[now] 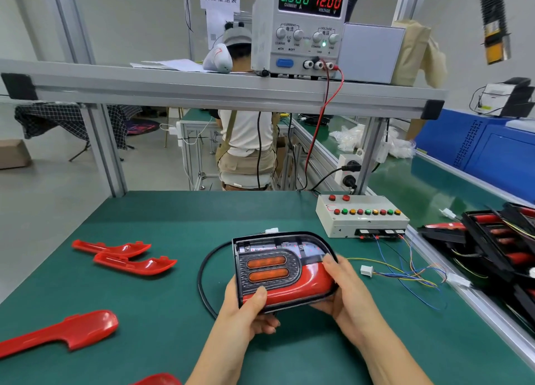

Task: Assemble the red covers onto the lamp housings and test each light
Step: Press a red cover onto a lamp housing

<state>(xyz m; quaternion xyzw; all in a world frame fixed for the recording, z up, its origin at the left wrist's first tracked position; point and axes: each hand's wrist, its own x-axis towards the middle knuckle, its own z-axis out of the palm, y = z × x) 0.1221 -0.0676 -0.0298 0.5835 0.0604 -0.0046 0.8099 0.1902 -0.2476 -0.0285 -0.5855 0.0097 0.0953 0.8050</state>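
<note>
Item: lamp housing [278, 268], black, w/ red cover [301, 286] seated along its lower edge. Loc: held just above worktop [173, 211], centre.
Hands: left hand [249, 312] grips lower-left corner, thumb pressed on cover; right hand [344, 286] wraps right end, fingers curled round rim. Both closed on housing.
Step (est.): cover press-fit on this unit; looks near seated, full snap can't be confirmed.
Spare covers: two [124, 257] at left, one [63, 332] nearer, all loose on worktop.
Test gear: button box [362, 216] behind-right; white plug [366, 270] on loose wires, just right of housing. Power supply [301, 28] on shelf reads 12.00 V, 0.000 A.
Next (est.): free one hand, mate housing's connector to plug, press buttons, check lamp lights.
</note>
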